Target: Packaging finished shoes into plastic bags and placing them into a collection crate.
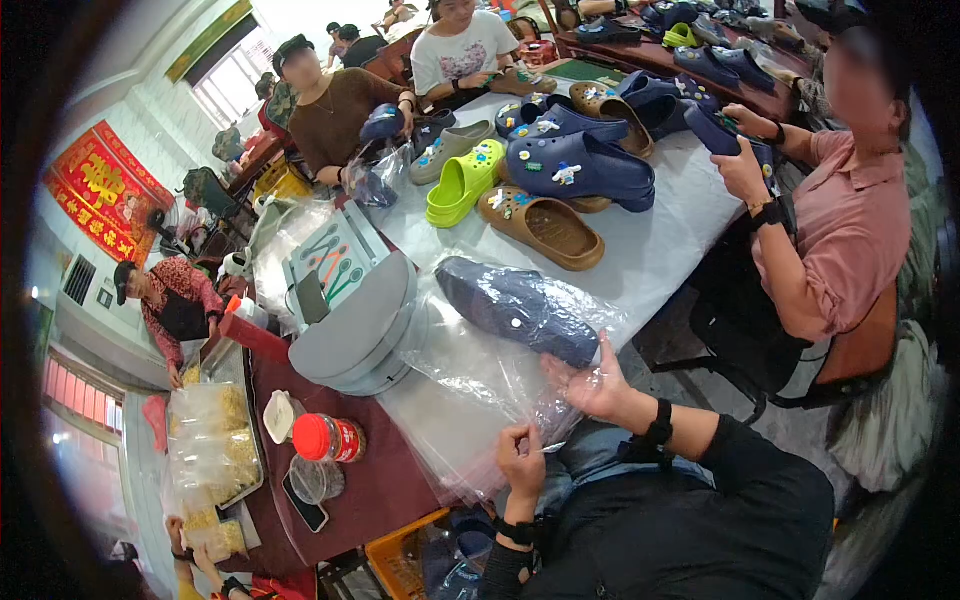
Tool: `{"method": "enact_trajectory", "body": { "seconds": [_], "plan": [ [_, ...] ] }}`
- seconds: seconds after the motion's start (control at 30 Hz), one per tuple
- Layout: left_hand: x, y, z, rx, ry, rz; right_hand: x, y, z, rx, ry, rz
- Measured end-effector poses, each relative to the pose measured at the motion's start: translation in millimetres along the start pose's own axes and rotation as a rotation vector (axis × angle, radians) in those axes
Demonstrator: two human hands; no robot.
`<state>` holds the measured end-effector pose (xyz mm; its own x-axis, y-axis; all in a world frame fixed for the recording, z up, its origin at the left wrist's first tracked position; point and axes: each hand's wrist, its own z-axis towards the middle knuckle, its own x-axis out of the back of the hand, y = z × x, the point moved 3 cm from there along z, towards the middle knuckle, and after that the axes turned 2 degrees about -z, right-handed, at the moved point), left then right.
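Red-lidded jar (328,438) near a phone (303,505); red banner (104,190) on a wall (188,135)

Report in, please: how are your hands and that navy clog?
Left hand pinches clear bag. Right hand open by navy clog. Clog covered by bag's plastic. Other clogs heaped beyond.

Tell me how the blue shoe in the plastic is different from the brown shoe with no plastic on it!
The blue shoe is dark blue; the brown shoe is tan-brown. The blue shoe is inside a clear plastic bag, while the brown shoe is bare. The right hand is by the blue shoe's end; no hand is at the brown shoe. Both are shoes.
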<state>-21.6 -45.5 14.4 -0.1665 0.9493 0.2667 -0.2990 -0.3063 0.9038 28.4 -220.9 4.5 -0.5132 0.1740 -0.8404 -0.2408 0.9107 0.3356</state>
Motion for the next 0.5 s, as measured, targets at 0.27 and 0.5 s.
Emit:
{"method": "enact_trajectory", "body": {
  "seconds": [0.27,0.5],
  "plan": [
    [-2,5,8,0.035,0.069,0.023,-12,-10,17,-0.053,-0.086,-0.447],
    [-3,-8,9,-0.022,0.029,0.006,2,-54,-10,-0.266,0.016,-1.165]
  ]
}}
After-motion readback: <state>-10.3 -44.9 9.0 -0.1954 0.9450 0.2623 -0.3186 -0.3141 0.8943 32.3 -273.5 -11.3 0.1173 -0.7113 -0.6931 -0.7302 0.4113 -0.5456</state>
